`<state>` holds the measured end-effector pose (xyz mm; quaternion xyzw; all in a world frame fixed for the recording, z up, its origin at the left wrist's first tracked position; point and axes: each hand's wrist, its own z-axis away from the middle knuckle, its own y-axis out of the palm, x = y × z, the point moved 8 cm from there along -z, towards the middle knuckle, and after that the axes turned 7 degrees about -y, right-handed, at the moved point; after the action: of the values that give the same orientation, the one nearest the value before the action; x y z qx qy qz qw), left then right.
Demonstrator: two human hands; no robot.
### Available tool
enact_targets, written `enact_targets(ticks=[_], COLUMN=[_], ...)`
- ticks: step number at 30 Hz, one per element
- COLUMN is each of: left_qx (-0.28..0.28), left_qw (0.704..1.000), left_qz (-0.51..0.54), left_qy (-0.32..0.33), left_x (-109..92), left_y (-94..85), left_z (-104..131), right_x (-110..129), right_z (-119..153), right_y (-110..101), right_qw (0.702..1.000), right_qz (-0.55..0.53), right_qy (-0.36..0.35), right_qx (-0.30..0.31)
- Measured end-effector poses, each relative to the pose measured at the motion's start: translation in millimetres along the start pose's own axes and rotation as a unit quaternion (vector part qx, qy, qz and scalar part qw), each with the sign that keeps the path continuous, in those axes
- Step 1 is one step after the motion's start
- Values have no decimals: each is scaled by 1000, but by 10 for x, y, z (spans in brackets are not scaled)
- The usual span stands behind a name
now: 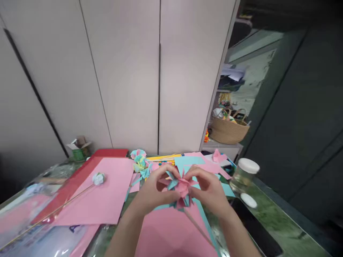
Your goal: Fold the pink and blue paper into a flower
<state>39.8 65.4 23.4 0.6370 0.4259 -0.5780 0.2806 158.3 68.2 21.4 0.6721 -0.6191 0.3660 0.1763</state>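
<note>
Both hands, left hand (154,187) and right hand (207,187), pinch the pink-and-teal paper flower (180,189) at centre frame, grip closed on its petals. Its stick (197,226) runs toward lower right. Petals look mostly shaped. Finished flowers (140,162) lie just above; a white bud (98,178) at left; pink sheets (107,196) unused on the worktop (278,225).

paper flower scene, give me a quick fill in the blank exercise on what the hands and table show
1. Both hands, left hand and right hand, hold a pink and blue paper ____ on a stick.
2. The glass jar at the right has a ____ lid.
3. The woven basket sits on a ____ beside the cabinet.
4. The large sheet left of the hands is ____.

Missing words: flower; white; shelf; pink
</note>
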Motion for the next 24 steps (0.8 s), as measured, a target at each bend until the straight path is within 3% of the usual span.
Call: enact_targets(ticks=[8,15,21,24], left_qx=[-27,32,-55,-151], left_qw=[999,999,993,982], left_qz=[-33,24,102,105], left_qy=[10,3,18,42], left_x=[-21,65,17,73], left_y=[-47,-20,3,-31], left_z=[-9,23,-2,-37], right_x=[40,33,33,34], right_z=[3,1,-17,-22], right_y=[-21,-41,-101,-145], right_qw=[1000,999,996,993], right_qz=[26,18,20,34], right_qy=[-11,-25,-63,-84], right_qx=[-9,-16,-53,-74])
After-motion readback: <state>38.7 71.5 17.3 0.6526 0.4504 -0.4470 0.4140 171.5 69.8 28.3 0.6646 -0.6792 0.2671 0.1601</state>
